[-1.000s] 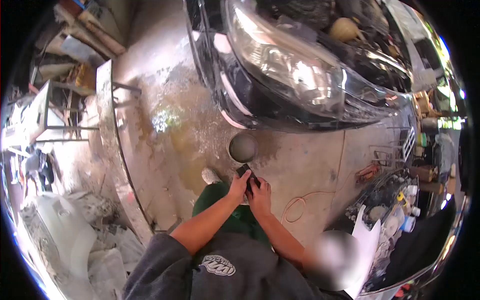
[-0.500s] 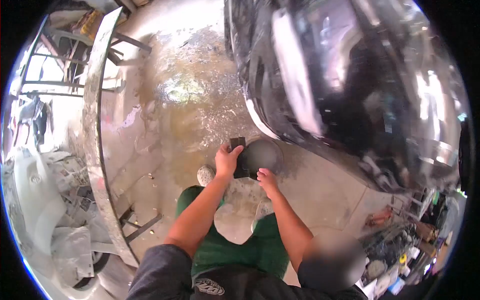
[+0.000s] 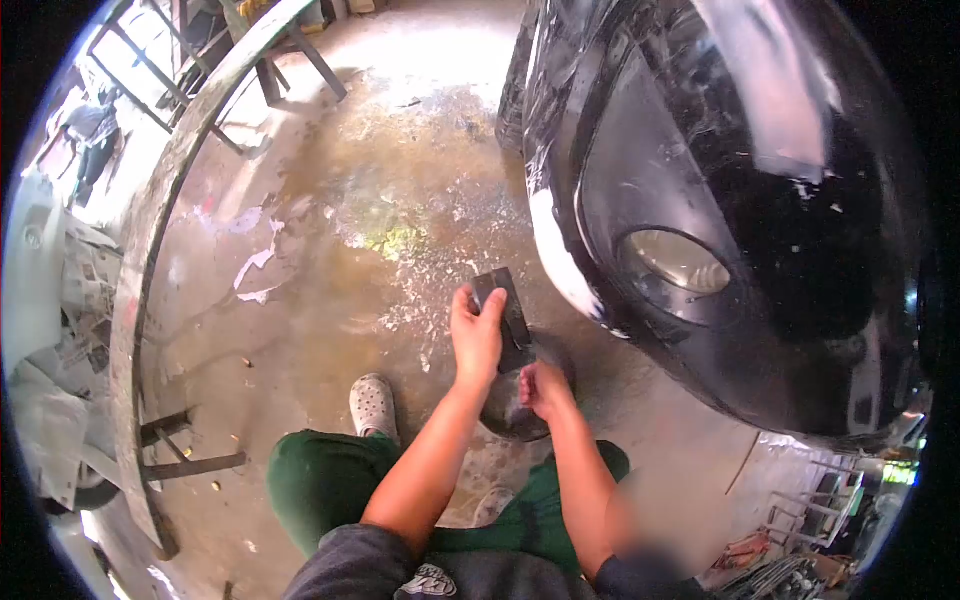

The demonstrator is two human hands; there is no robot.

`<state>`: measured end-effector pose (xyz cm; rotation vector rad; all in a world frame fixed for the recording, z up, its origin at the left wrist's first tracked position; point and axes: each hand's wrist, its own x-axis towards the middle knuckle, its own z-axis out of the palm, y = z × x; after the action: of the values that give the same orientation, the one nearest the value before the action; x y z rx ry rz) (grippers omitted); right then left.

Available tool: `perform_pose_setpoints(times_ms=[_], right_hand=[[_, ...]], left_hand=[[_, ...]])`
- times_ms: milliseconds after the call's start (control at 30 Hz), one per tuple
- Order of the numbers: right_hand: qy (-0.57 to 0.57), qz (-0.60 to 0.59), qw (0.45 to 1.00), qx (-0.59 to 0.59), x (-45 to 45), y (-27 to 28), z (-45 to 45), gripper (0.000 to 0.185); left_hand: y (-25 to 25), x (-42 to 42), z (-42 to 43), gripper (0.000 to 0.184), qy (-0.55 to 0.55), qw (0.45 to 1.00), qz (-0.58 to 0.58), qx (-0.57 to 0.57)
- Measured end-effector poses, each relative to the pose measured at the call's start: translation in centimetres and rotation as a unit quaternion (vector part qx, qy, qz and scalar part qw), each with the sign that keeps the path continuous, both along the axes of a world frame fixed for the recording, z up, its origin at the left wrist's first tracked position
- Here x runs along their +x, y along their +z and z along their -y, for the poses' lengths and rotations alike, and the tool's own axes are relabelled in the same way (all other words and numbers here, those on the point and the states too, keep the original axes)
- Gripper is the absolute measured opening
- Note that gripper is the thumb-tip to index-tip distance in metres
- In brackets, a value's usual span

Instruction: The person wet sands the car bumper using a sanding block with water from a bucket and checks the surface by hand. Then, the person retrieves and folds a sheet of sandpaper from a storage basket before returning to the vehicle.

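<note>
A flat dark block [image 3: 503,310] is gripped in my left hand [image 3: 477,335], with the thumb lying across its face. Close to the block's lower end, over the round bucket [image 3: 518,422], is my right hand [image 3: 545,388]. Its fingers are curled in, and whether they hold anything is too small to tell. My hands partly cover the bucket, which stands on the floor between my feet. To the right is the black car bumper [image 3: 840,300] with a round fog lamp [image 3: 677,262] and whitish patches on its surface.
A long narrow bench [image 3: 150,230] runs along the left side. Behind it lie a pale car panel [image 3: 35,250] and crumpled paper [image 3: 88,300]. Wet, stained concrete floor [image 3: 330,290] spreads between bench and car. Metal frames [image 3: 815,505] stand at the lower right.
The view has moved down and closer to the bumper, so the headlight has left the frame. My hands have separated; the left keeps the block, while the right has come over the bucket.
</note>
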<state>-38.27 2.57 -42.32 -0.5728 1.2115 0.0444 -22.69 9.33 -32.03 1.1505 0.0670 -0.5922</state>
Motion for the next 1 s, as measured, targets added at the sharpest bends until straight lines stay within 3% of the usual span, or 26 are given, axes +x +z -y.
perform_pose_setpoints(times_ms=[33, 100, 133, 167, 200, 233, 333, 433, 467, 500, 567, 667, 767, 867, 1000], right_hand=[[0.029, 0.002, 0.993, -0.110, 1.5, 8.4, 0.0, 0.027], [0.114, 0.110, 0.945, -0.286, 2.8, 18.2, 0.7, 0.026], [0.130, 0.196, 0.921, -0.310, 3.5, 21.8, 1.0, 0.019], [0.124, 0.199, 0.869, -0.437, 4.7, 23.1, 0.9, 0.018], [0.166, 0.197, 0.747, -0.613, 5.5, 24.6, 1.3, 0.018], [0.197, 0.187, 0.590, -0.760, 5.8, 25.8, 1.6, 0.019], [0.224, 0.177, 0.616, -0.734, 1.8, 25.5, 2.0, 0.016], [0.133, 0.074, 0.783, -0.603, -3.3, 15.5, 2.6, 0.011], [0.111, 0.068, 0.820, -0.557, -4.6, 11.4, 2.9, 0.014], [0.160, 0.064, 0.795, -0.581, -5.8, 7.0, 3.9, 0.018], [0.291, -0.111, 0.590, -0.745, -6.0, 2.2, 4.1, 0.032], [0.334, -0.195, 0.678, -0.624, -5.3, -1.3, 2.8, 0.049], [0.361, -0.195, 0.732, -0.544, -4.8, -0.5, 3.2, 0.056], [0.394, -0.223, 0.740, -0.497, -4.3, 1.9, 3.4, 0.061], [0.348, -0.210, 0.714, -0.569, -5.2, 0.2, 2.6, 0.058]], left_hand=[[0.9, 0.4, 0.1, 0.028, 0.000, 1.000, -0.020, -0.007], [1.9, 0.1, 1.0, 0.033, 0.041, 0.999, 0.019, -0.015], [2.7, -0.5, 1.7, 0.037, 0.043, 0.999, 0.032, -0.009], [3.5, -1.2, 2.4, 0.041, 0.045, 0.998, 0.046, -0.003], [4.1, -1.7, 3.0, 0.045, 0.028, 0.998, 0.055, -0.019], [4.6, -2.0, 3.5, 0.048, 0.011, 0.997, 0.065, -0.034], [3.8, -2.6, 6.6, 0.053, 0.087, 0.988, 0.123, 0.036], [6.5, -4.9, 6.4, 0.056, 0.092, 0.953, 0.217, 0.192], [8.2, -6.1, 5.9, 0.053, 0.079, 0.969, 0.172, 0.162], [8.0, -6.1, 6.0, 0.049, 0.102, 0.958, 0.198, 0.182], [6.8, -5.3, 7.2, 0.039, 0.142, 0.933, 0.249, 0.218], [8.5, -1.5, 7.3, 0.039, 0.123, 0.957, 0.196, 0.174], [8.4, -4.4, 7.3, 0.038, 0.153, 0.944, 0.217, 0.195], [6.4, -5.4, 8.1, 0.039, 0.157, 0.946, 0.217, 0.182], [6.7, -0.4, 8.0, 0.033, 0.143, 0.941, 0.226, 0.206]])
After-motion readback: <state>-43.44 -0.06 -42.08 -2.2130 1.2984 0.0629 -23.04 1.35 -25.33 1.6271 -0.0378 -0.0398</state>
